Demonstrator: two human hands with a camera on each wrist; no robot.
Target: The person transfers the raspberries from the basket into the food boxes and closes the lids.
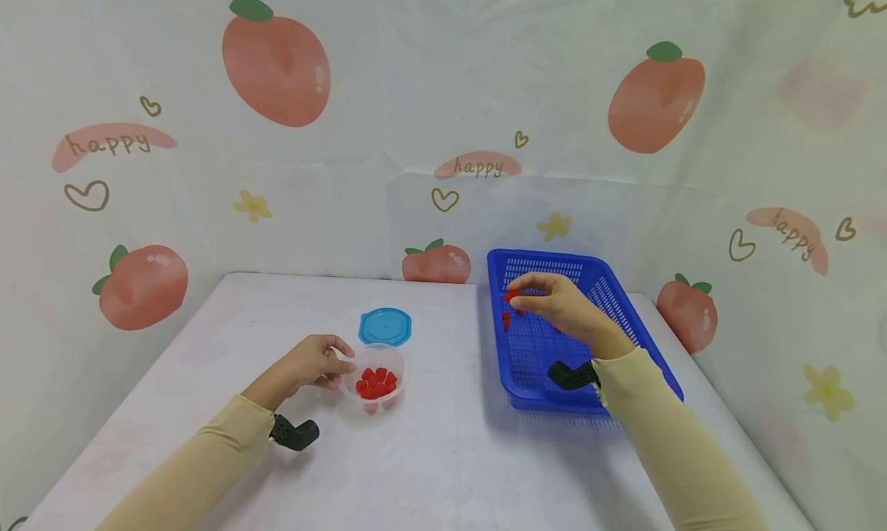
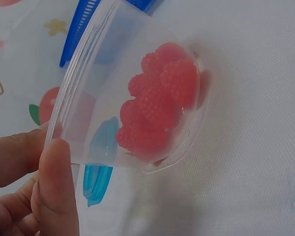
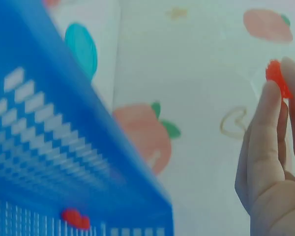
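Observation:
My left hand (image 1: 320, 362) pinches the rim of a clear round plastic tub (image 2: 105, 64) between thumb and fingers. Several red raspberries (image 2: 157, 98) lie heaped on the tub's bottom; whether they are real or toy I cannot tell. Over the blue basket (image 1: 516, 365), my right hand (image 1: 557, 304) pinches one raspberry (image 3: 278, 77) between thumb and fingertips. Below that hand, a few more red raspberries (image 1: 506, 321) lie on the basket's floor, partly hidden by the hand and arm.
A light blue round lid (image 1: 385, 327) lies on the white table just behind the tub. The basket stands at the table's right, near the patterned backdrop (image 1: 374, 131), its raised mesh walls all round. White tabletop (image 1: 443, 454) separates tub and basket.

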